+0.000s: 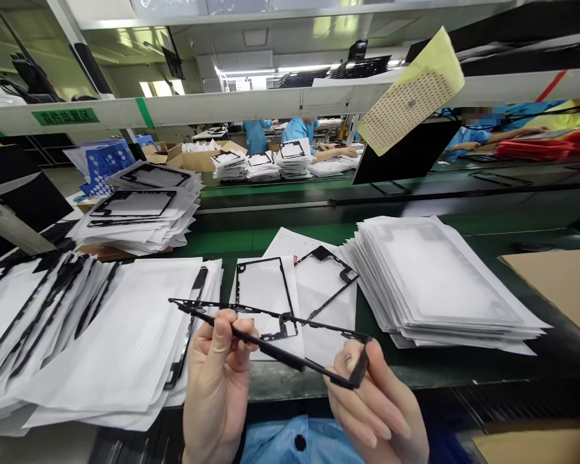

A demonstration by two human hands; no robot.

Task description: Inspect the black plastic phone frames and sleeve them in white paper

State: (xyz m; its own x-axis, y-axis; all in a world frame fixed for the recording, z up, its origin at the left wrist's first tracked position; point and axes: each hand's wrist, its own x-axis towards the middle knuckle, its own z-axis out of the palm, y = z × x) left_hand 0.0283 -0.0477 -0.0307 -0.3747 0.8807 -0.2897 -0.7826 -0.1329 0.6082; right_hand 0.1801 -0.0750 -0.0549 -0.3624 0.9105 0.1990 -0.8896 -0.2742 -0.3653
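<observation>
A thin black rectangular frame [290, 359] is held up in front of me, tilted so that it shows nearly edge-on. My left hand [220, 380] pinches its near long side between thumb and fingers. At the other end, my right hand [377, 399] grips the corner, its thumb on the outside and its lower fingers stretched out. Behind the held piece, a similar black frame [290, 293] lies on a white sheet on the bench. Beside it, another black frame [354, 278] rests slanted on white paper [338, 316].
On the left lie fanned white sheets [111, 335] with black frames between them. A tall stack of white sheets [430, 277] stands right. Cardboard [555, 283] lies at the right edge. A yellow dotted card [410, 93] hangs from the rail. Co-workers in blue sit beyond.
</observation>
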